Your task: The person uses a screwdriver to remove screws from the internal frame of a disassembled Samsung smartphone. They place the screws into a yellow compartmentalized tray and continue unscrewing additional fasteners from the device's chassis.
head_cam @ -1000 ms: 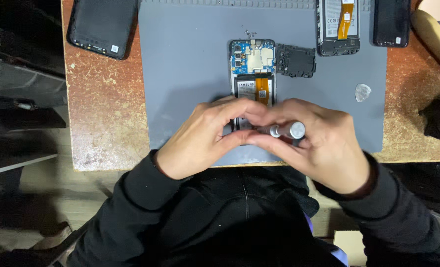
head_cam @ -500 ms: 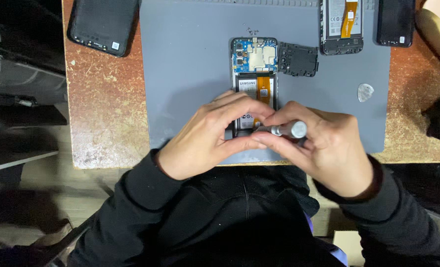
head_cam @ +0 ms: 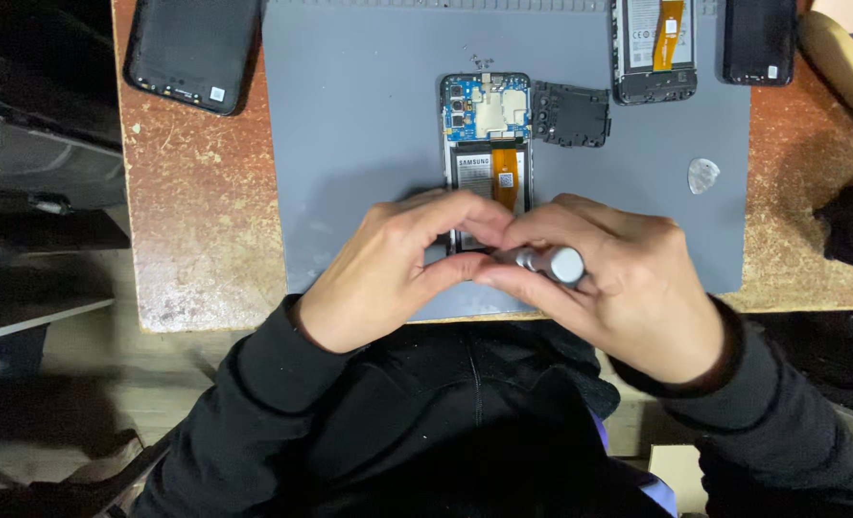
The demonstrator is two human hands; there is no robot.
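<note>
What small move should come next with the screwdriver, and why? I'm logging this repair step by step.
Probably keep the left hand steadying the opened phone and turn the screwdriver in the right hand. Its tip points at the phone's lower end, hidden under the fingers, so whether it is seated cannot be told.

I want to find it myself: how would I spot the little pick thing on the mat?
Start at the big grey work mat and look to its right side. The small pale guitar-pick-shaped opening tool lies there alone, right of the opened phone. It is the only whitish, teardrop-shaped piece; everything nearby is dark and rectangular.
</note>
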